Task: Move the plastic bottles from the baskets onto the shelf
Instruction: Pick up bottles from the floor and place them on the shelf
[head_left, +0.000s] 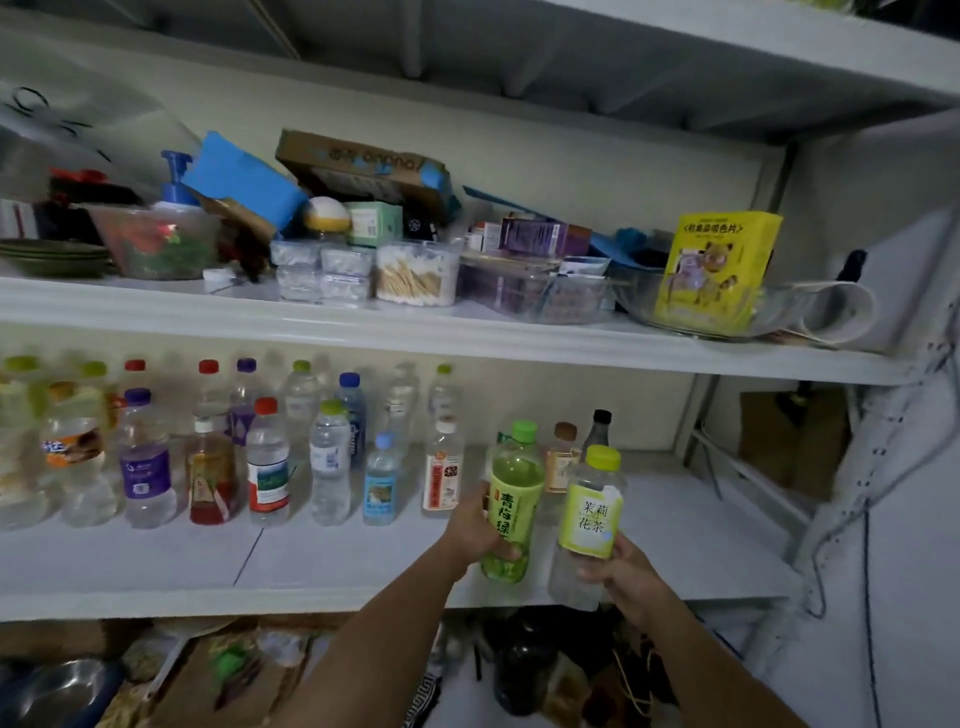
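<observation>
Both arms reach up toward the shelf (363, 566). The left hand (475, 525) wraps around a green bottle (511, 499), held upright. The right hand (626, 571) grips the bottom of a clear bottle (589, 525) with a yellow-green label. Both bottles are above the shelf's front edge, just beside each other.

My left hand (478, 525) grips a green plastic tea bottle with green cap (511, 499), upright. Just beside it, my right hand (623, 571) holds a clear plastic bottle with lime cap and pale label (589, 519), both over the white shelf board (156, 566).
</observation>
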